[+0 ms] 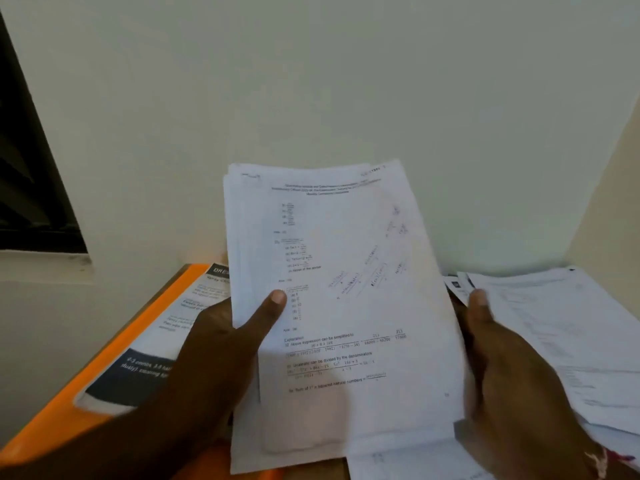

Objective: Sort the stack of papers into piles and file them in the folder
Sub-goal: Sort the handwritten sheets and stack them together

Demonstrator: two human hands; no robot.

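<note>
Stack of papers (346, 306) raised over the orange folder (52, 410), likely for reading and sorting!
Left grip (214, 348) pinches its left edge, thumb in front; right grip (512, 368) at the right edge, closure hidden.

Brown table (317, 471): orange folder (69, 410) flat at left, loose white papers (571, 323) spread at right.

You can move freely up high, in front of the wall (346, 81). Low down, the orange folder (69, 420) covers the left side of the desk (318, 471), loose papers (561, 334) cover its right side, and the stack of papers (346, 306) fills the middle.
</note>
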